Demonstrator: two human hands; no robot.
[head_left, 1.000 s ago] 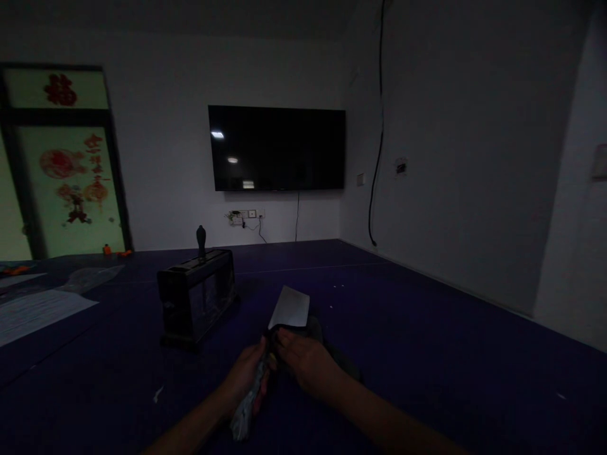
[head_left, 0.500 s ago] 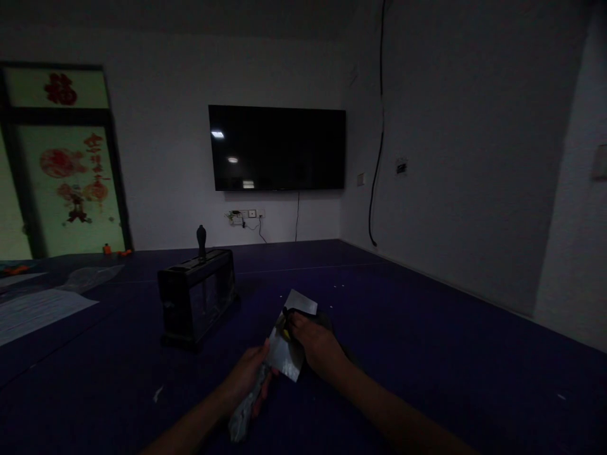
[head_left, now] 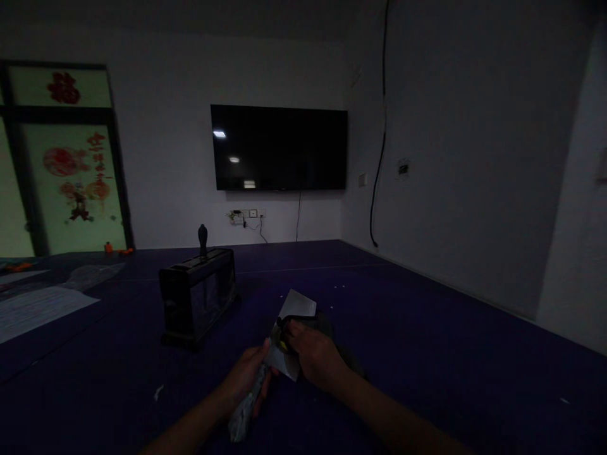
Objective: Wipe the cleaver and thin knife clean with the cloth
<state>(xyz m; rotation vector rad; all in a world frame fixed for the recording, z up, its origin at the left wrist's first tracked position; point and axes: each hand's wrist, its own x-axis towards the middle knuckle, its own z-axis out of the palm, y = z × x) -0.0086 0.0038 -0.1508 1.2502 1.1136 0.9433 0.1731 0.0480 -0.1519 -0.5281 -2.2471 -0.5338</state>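
My left hand (head_left: 247,379) is closed round the pale grey handle (head_left: 241,414) of a broad cleaver (head_left: 296,305), whose blade points away from me over the dark blue table (head_left: 427,328). My right hand (head_left: 313,357) is closed on the middle of the blade, pressing something small with a yellow spot (head_left: 283,345) against the metal. What that thing is I cannot make out in the dim light. A dark cloth (head_left: 337,335) lies on the table just behind my right hand.
A dark knife block (head_left: 196,296) with one black handle (head_left: 202,238) sticking up stands left of my hands. Pale sheets (head_left: 38,303) lie at the far left. A black screen (head_left: 279,148) hangs on the back wall, and a white wall (head_left: 474,189) borders the table's right side.
The blade has tipped from lying flat to slanting up. My right hand slid from the blade's base up over its middle, then drew back slightly. My left hand kept its hold.
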